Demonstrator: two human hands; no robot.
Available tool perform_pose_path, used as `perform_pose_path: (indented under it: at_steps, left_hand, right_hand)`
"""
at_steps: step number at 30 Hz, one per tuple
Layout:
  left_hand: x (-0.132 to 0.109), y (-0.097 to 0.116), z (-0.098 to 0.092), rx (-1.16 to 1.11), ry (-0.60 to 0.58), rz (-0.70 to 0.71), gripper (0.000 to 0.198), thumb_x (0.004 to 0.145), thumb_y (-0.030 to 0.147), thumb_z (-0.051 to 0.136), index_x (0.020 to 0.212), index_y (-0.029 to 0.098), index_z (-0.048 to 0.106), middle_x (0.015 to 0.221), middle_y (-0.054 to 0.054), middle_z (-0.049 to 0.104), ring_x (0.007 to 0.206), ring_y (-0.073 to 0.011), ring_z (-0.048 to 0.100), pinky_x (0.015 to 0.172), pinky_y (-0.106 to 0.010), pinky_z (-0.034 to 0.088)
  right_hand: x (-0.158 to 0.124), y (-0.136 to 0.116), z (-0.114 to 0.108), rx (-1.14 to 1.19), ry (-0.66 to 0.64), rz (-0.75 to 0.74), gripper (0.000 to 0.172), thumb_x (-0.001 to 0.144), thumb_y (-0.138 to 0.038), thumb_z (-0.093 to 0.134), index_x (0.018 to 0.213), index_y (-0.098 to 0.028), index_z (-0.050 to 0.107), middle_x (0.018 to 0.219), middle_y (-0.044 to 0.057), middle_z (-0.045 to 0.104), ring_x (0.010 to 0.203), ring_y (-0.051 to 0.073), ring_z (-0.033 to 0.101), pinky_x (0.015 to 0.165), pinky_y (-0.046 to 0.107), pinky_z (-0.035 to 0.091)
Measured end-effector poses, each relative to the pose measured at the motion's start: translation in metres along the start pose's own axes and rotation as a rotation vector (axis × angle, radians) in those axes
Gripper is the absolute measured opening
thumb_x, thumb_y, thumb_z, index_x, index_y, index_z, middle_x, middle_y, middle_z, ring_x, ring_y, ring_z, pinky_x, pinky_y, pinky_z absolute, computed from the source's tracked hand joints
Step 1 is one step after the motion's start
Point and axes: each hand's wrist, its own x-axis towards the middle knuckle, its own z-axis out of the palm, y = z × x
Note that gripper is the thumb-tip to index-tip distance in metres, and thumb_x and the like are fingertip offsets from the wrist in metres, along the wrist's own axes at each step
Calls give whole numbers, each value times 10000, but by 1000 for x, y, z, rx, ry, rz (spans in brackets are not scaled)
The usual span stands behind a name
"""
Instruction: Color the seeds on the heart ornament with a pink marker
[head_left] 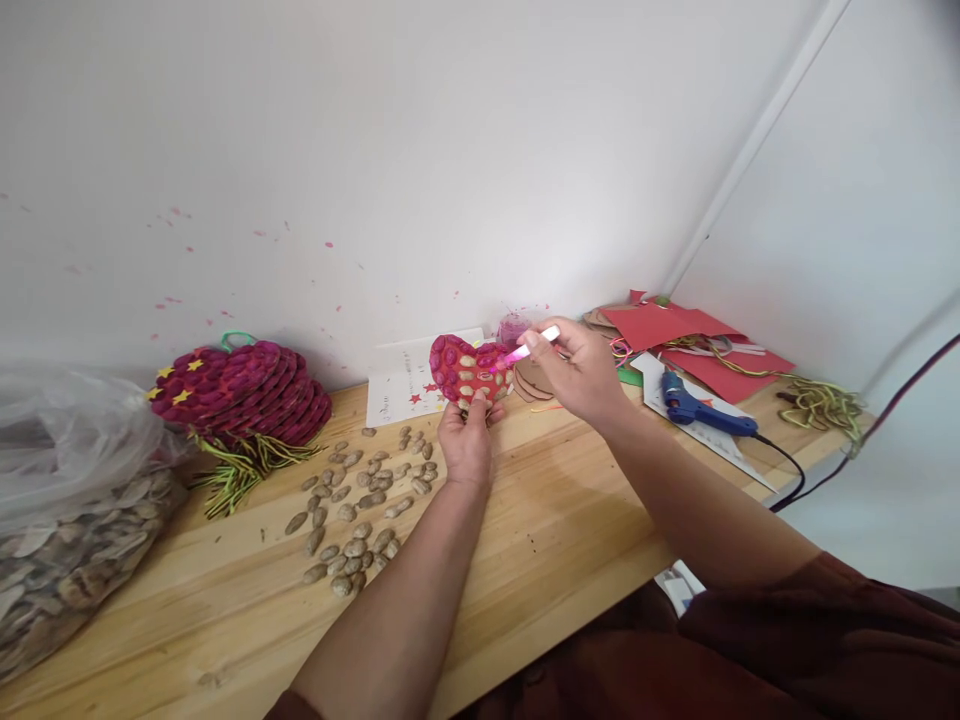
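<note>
My left hand (466, 440) grips a heart-shaped craft piece (448, 368) by its lower end, holding it up above the table. Shells cover its face; the outer ones are painted magenta, while several in the middle keep their pale tan colour. Pinched in my right hand (581, 372) is a white-handled paintbrush (538, 346), its pink tip touching the heart's right side. Behind the heart stands a small clear cup stained with pink paint (514, 328). To the left of my left forearm, loose peanuts (367, 480) lie scattered on the wooden table (555, 520).
At left, a stack of magenta shell hearts (262, 390) with green tassels sits beside a plastic bag of shells (82, 550). A blue glue gun (697, 408) with a cord, red card sheets (667, 335) and green string (821, 408) occupy the right. Printed paper (394, 385) lies against the wall.
</note>
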Motion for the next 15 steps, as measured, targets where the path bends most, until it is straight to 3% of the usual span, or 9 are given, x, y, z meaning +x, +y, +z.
perform_pose_path:
  at_steps: [7,15]
  left_hand:
    - [0,1,-1,27,-28,-6,473,606,519,947,802,197,660,719,19,685,646,-148,681,701,-295,576]
    - [-2,3,0,14,-31,0,482,581,511,964,787,200,658,708,23,684,627,-143,680,667,-275,571]
  right_hand:
    - [-19,14,15,-31,50,-104,305,1043,-497,599,933,-247,735,920,44,787,887,218,699,870,382,547]
    - [-22,21,18,-20,55,-114,239,1051,-432,602,970,-257,744,960,45,797,923,228,709,919,410,549]
